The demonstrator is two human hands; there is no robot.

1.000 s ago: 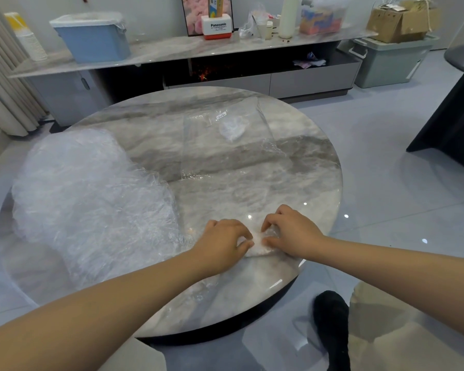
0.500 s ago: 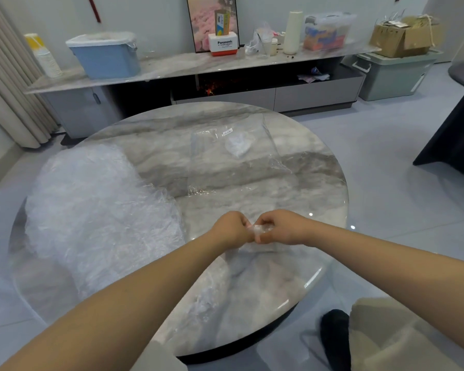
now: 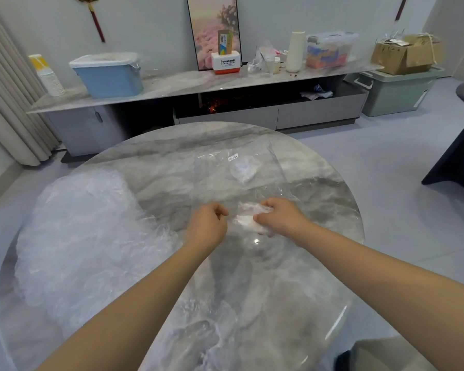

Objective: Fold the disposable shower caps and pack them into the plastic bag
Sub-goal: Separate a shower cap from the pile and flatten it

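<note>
Folded shower cap (image 3: 248, 214), small and white, is in the right hand (image 3: 280, 216), pinched btw thumb and fingers just above the round marble table (image 3: 319, 188). Left hand (image 3: 208, 226) is just beside it w/ fingers curled; if it holds an edge of plastic, I cannot tell. Clear plastic bag (image 3: 217, 167) lies flat behind the hands (one folded cap (image 3: 244, 170) already inside). Big pile of unfolded caps (image 3: 86, 236) is on the table's left side.
</note>
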